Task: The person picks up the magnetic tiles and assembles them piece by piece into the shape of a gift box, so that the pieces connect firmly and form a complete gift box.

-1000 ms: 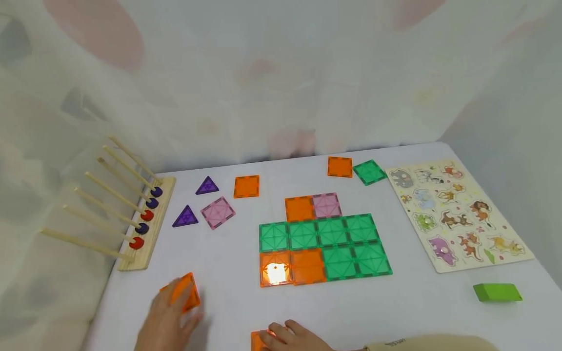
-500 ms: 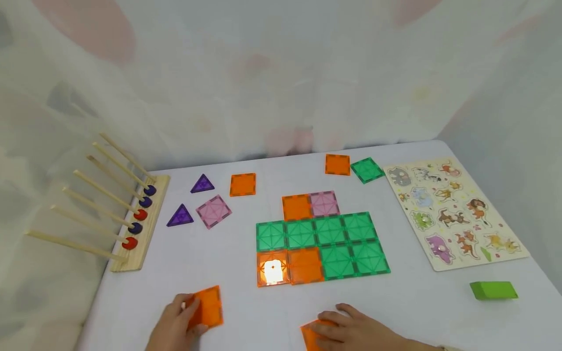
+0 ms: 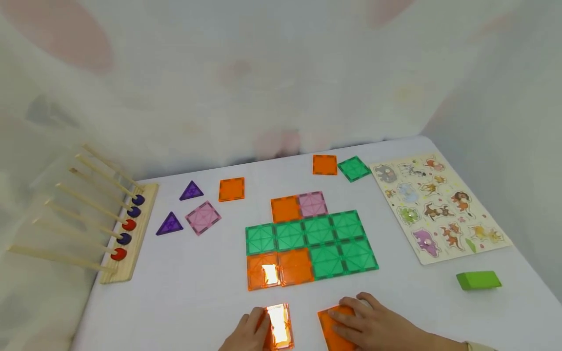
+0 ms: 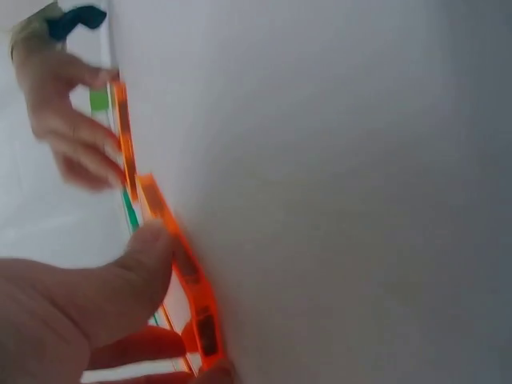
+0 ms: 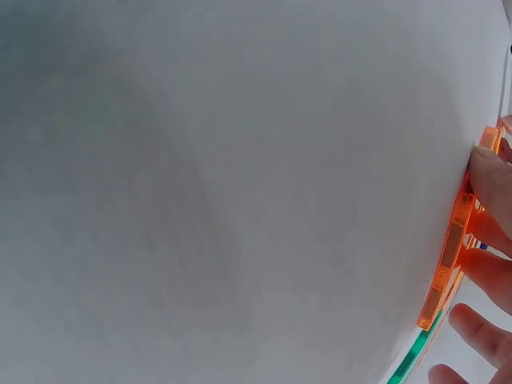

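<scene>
My left hand (image 3: pixel 247 334) grips a glossy orange square magnetic tile (image 3: pixel 281 326) near the table's front. In the left wrist view its thumb (image 4: pixel 152 252) lies against the tile's edge, fingers on the far side. My right hand (image 3: pixel 373 322) holds a second orange magnetic tile (image 3: pixel 331 327), slightly turned, fingers spread over its top and thumb at its near edge in the right wrist view. A gap separates the two held tiles in the head view. Just beyond them lies a flat block of joined tiles: green (image 3: pixel 327 261), orange (image 3: pixel 296 266) and one pink (image 3: pixel 312 204).
Loose tiles lie behind: purple triangles (image 3: pixel 170 224), a pink square (image 3: pixel 203 218), orange squares (image 3: pixel 231 189) and a green one (image 3: pixel 353 168). A wooden peg rack (image 3: pixel 138 234) with beads stands left. Right are an animal puzzle board (image 3: pixel 471 251) and a green block (image 3: pixel 478 280).
My left hand has carried its orange tile right, toward the middle front. My right hand has also moved right with its tile. The head view has shifted slightly.
</scene>
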A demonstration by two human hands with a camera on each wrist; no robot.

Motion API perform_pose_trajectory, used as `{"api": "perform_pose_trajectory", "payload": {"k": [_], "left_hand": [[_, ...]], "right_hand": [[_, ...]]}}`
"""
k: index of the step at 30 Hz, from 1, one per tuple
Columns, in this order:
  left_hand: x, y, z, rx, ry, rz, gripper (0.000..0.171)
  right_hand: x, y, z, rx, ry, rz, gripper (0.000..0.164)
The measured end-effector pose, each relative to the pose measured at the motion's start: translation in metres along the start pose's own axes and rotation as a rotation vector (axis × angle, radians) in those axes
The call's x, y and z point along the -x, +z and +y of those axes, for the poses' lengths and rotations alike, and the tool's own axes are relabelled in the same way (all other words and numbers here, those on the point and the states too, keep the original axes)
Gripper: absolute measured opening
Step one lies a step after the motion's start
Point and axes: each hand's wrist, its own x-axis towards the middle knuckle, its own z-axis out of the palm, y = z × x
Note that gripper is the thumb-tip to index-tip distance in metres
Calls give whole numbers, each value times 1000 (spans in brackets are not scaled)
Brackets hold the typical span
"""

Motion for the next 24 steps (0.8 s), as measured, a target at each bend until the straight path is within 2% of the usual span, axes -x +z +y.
{"api": "perform_pose_trajectory", "payload": {"k": [1, 3, 5, 10, 12, 16, 21, 24], "left_hand": [[-5, 0, 3, -79, 19, 14, 68], [-17, 2, 8, -204, 61, 53, 58], [-29, -1, 13, -263, 54, 20, 52], [-55, -10, 23, -241, -51, -169, 47], [-62, -13, 26, -238, -65, -209, 41], [-70, -15, 30, -235, -68, -246, 33], [-71, -15, 30, -207, -89, -271, 48], [-71, -14, 29, -201, -90, -259, 53]], "right_hand": [[1, -1, 2, 8, 2, -16, 46], [1, -4, 5, 25, 1, -47, 47], [1, -6, 7, 34, -1, -69, 47], [0, -7, 11, 27, 6, -109, 47], [0, -7, 13, 21, 20, -126, 48], [-3, -6, 21, 3, 61, -160, 50], [-13, -2, 34, -23, 133, -150, 50], [-18, 0, 38, -31, 133, -132, 50]]}}
